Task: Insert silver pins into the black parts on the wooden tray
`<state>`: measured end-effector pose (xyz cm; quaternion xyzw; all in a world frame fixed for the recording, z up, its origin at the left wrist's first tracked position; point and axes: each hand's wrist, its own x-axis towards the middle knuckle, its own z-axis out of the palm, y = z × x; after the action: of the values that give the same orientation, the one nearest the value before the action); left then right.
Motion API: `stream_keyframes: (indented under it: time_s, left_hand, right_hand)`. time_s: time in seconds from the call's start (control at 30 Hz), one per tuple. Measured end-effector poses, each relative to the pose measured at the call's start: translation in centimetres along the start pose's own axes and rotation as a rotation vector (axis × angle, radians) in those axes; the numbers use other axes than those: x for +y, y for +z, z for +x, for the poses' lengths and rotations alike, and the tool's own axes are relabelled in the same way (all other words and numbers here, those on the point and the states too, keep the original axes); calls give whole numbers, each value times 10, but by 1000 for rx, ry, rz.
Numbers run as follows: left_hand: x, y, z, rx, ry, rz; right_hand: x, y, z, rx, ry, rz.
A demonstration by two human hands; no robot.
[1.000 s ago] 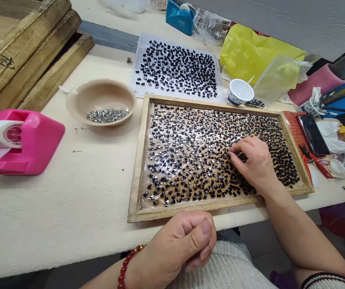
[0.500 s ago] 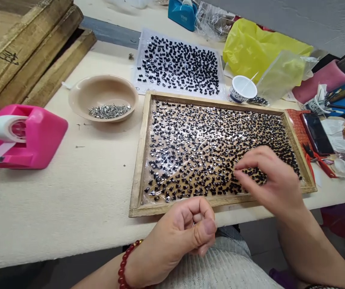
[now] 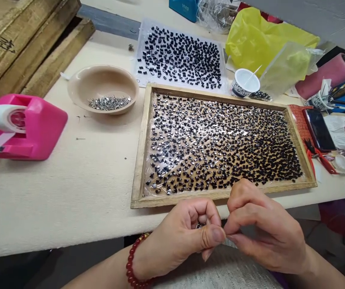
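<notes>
Shows a cream table (image 3: 85,192) beneath a wooden tray (image 3: 175,201). Curls the left hand (image 3: 184,233) around small metal bits (image 3: 201,225); pinches with the right hand (image 3: 270,230) by the left thumb, cannot tell on what. Includes a beige bowl (image 3: 100,82) of pins (image 3: 109,103) left of the tray, and inside the tray, black pieces (image 3: 250,160).

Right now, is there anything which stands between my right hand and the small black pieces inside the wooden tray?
Yes, the near edge of the wooden tray lies between the fingertips of the right hand and the small black pieces. Nothing else visible blocks the way.
</notes>
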<state>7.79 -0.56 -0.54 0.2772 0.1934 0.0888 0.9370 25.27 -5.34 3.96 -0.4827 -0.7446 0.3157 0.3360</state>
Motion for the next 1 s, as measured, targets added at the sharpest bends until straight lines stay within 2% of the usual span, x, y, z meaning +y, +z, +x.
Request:
stream_keyframes:
  time_s: [0.13,0.23,0.33,0.5,0.7,1.0]
  left_hand:
    - [-3,-1,-2,18,41,-54]
    - [-1,-1,-7,27,64,-152]
    - [2,-2,-13,21,97,-242]
    - [3,-3,-15,57,142,-316]
    - [-1,-5,-16,11,168,-328]
    - [2,-6,-16,46,147,-299]
  right_hand:
    - [6,-1,-2,77,3,-20]
    - [17,-6,0,166,20,-261]
    - [27,-11,5,77,11,-546]
    - [31,-12,12,-114,-53,-752]
    - [30,-11,15,-209,-56,-859]
    - [32,-11,15,-248,-65,-885]
